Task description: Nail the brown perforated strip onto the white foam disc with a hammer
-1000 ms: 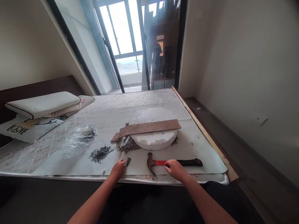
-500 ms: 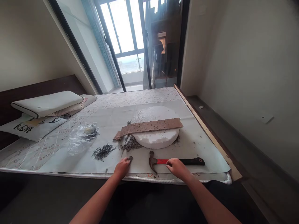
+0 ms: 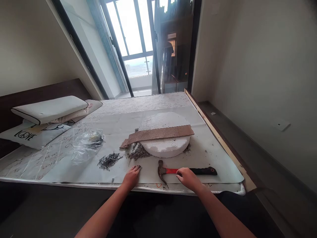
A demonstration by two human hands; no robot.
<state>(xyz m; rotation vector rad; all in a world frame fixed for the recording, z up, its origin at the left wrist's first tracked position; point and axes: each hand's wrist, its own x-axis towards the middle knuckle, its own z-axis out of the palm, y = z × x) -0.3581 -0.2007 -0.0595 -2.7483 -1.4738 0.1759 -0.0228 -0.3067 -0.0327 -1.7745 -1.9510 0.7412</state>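
Observation:
My left hand (image 3: 131,177) is low over the sheet near its front edge, back of the hand up; whatever is under its fingers is hidden. My right hand (image 3: 187,177) has its fingers curled at the red part of the hammer (image 3: 201,171), which lies flat with its head to the left; a grip on it cannot be made out. Left of my left hand lies a pile of nails (image 3: 109,161). Beyond the hands, a brown perforated strip (image 3: 160,133) rests across a round white block (image 3: 165,150), with grey crumbs (image 3: 140,152) at its left side.
A clear plastic bag (image 3: 85,145) with things inside lies left of the nails. Pillows (image 3: 52,109) are stacked at the far left of the mattress (image 3: 146,102). A wooden bed rail (image 3: 218,135) runs along the right side, and a glass door stands behind.
My left hand has turned palm down, and the small bundle of nails that showed at its fingertips is now out of sight. My right hand and the hammer look unmoved.

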